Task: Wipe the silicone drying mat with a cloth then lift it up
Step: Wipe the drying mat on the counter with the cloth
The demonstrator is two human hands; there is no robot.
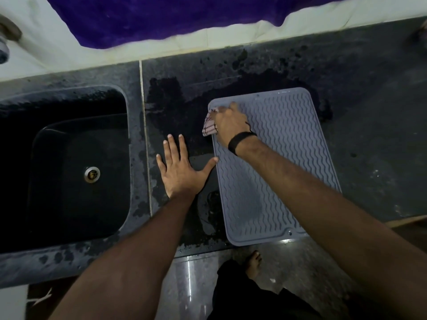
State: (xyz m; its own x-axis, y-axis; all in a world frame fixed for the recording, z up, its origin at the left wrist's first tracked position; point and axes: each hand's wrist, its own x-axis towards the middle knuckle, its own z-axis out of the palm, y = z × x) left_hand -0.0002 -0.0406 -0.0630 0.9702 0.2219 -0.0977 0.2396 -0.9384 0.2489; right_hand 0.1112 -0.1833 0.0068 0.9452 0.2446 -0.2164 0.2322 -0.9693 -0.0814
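The right hand (231, 122), wearing a black wristband (240, 142), clenches a crumpled pale checked cloth (209, 125) and presses it on the far left corner of the grey wavy-ribbed silicone drying mat (284, 144). The left hand (180, 172) lies flat, fingers spread, its grip released, thumb tip touching the mat's left edge. The mat lies on the dark wet stone surface (369, 135), its near end overhanging the front edge; bare surface lies to its right, the black sink (69, 162) to the left.

mat: grey silicone drying mat (275, 162) flat on dark wet counter (369, 116), right of sink (76, 172) | right hand (231, 121): holds cloth (209, 127) on mat's far-left corner | left hand (182, 169): flat on counter, thumb touching mat's left edge
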